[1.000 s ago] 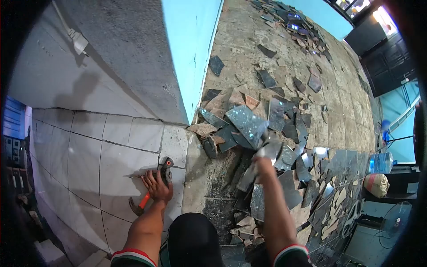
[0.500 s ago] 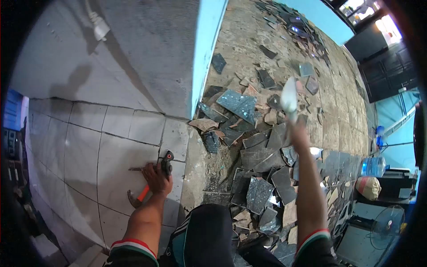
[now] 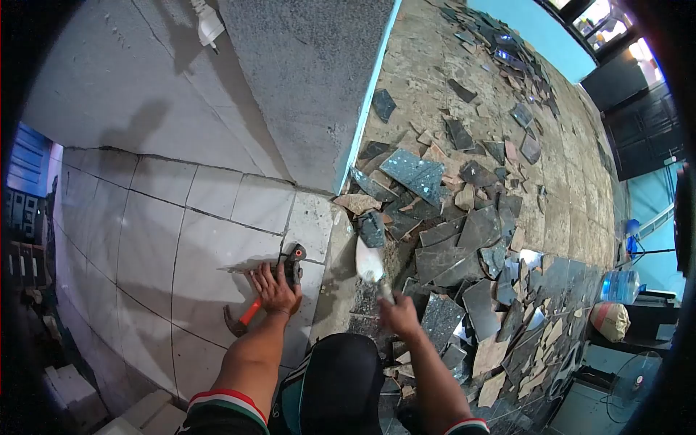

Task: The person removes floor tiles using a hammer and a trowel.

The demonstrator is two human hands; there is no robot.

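Pale floor tiles (image 3: pixel 210 250) lie beside a strip of rough concrete (image 3: pixel 328 286), with a floor strewn with broken tile on the other side. Just past this strip is a trowel (image 3: pixel 369 262), its blade low over the gritty ground and its end just beside a dark shard (image 3: pixel 372 229); whether they touch cannot be told. The person's right hand (image 3: pixel 399 315) is closed around the trowel's handle. On the pale tiles, the left hand (image 3: pixel 277 290) lies over a black tool (image 3: pixel 296 254), fingers spread across it; how firmly they grip cannot be told. An orange-handled claw hammer (image 3: pixel 250 313) lies next to the left forearm. Right of the trowel, broken dark tiles (image 3: pixel 464 261) overlap in a heap. Beyond the pale tiles stands a grey wall (image 3: pixel 312 80), with a white plug (image 3: pixel 210 27) hanging before it. Far right are a large water bottle (image 3: pixel 620 287), a sack (image 3: pixel 610 321) and a fan (image 3: pixel 638 379).
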